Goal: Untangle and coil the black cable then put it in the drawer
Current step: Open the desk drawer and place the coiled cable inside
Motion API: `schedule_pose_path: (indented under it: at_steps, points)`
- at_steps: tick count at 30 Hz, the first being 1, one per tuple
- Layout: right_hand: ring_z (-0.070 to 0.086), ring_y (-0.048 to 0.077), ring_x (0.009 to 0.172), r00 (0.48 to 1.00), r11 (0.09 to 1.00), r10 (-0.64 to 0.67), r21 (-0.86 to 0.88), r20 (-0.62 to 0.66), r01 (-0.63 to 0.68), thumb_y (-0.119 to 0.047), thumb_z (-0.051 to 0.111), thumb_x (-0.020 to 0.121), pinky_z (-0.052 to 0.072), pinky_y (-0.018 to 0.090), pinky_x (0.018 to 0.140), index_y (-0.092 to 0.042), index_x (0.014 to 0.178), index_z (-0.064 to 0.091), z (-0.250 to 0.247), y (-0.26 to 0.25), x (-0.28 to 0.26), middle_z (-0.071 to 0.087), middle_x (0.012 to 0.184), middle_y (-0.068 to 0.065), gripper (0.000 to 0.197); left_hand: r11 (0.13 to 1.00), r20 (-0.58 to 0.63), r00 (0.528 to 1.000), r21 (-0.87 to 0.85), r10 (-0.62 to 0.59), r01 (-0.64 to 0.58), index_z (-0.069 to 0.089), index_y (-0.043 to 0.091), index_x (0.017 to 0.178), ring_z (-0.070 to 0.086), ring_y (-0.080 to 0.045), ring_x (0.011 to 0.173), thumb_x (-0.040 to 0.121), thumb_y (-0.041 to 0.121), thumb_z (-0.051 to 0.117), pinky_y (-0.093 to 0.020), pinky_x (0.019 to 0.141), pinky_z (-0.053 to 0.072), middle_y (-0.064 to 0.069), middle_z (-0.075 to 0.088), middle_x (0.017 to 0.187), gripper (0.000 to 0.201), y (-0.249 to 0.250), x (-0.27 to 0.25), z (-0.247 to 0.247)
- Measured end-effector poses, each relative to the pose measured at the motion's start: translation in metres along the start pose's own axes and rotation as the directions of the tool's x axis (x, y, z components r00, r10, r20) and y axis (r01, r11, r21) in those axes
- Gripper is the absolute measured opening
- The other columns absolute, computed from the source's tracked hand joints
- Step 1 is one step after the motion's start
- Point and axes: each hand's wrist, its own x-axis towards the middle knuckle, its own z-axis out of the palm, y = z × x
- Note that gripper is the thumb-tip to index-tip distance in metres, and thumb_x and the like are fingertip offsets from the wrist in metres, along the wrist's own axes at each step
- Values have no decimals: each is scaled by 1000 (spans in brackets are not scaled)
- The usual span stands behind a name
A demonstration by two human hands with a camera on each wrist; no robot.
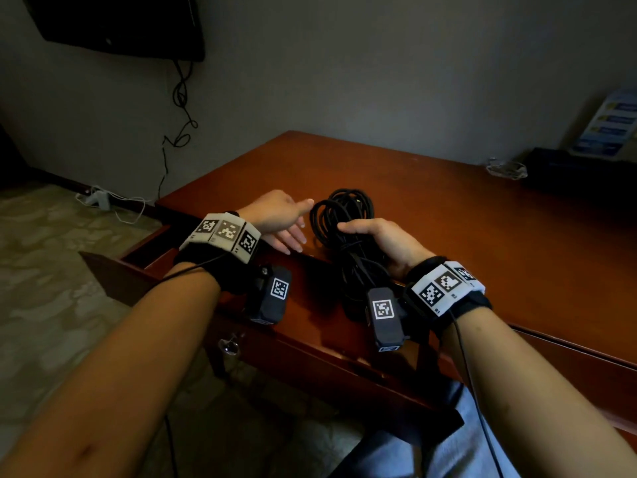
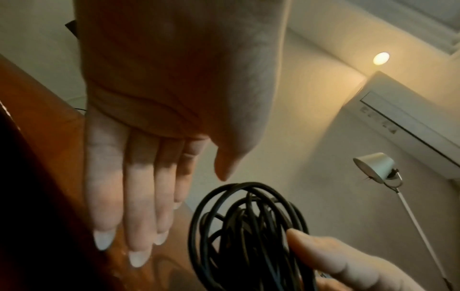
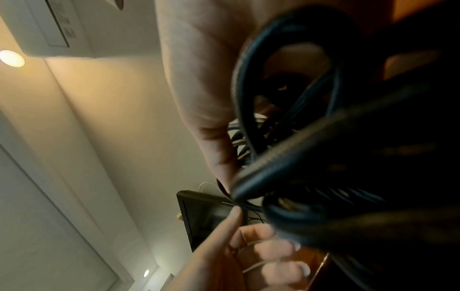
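The black cable [image 1: 339, 222] is wound into a bundle of loops over the reddish wooden desk [image 1: 448, 215]. My right hand [image 1: 374, 236] grips the bundle around its middle, thumb on top. In the left wrist view the coil [image 2: 246, 232] fills the lower centre with the right thumb [image 2: 321, 254] against it. In the right wrist view the cable [image 3: 293, 149] is blurred and close to the lens. My left hand [image 1: 293, 225] hovers just left of the coil with straight fingers, holding nothing. The desk drawer [image 1: 148, 250] stands pulled out at the left.
A small key [image 1: 230, 345] hangs in a lock on the desk front. A crumpled clear wrapper [image 1: 506, 168], a dark box [image 1: 565, 167] and a leaflet [image 1: 606, 125] sit at the desk's far right. A wall-mounted screen [image 1: 117, 22] with dangling wires hangs beyond the drawer.
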Motion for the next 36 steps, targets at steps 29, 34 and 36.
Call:
schedule_pose_path:
  at_steps: [29,34,36]
  points:
    - [73,27,78,997,983,-47,-174,57,56,-19,73,77,56,33,67,-6,110,66,33,5,-6,75,95,14,36,966,156,954,74,-257,249,57,-10,107,71,-36,92,103,13,37,-41,76,58,-24,72,92,31,-16,-25,-24]
    - [70,18,86,994,912,-56,-400,97,91,-24,78,74,53,26,66,-15,117,60,51,8,-6,72,101,3,48,978,20,994,-179,-109,111,58,6,96,63,-28,82,99,23,39,-42,74,53,-13,62,93,26,-13,-26,-35]
    - [66,15,88,989,854,-27,-511,143,97,-26,80,73,52,25,68,-20,116,55,58,8,-7,67,101,-1,50,979,143,982,-145,-126,147,58,7,108,62,-34,99,94,50,45,-49,88,48,-12,61,106,47,-20,-26,-36]
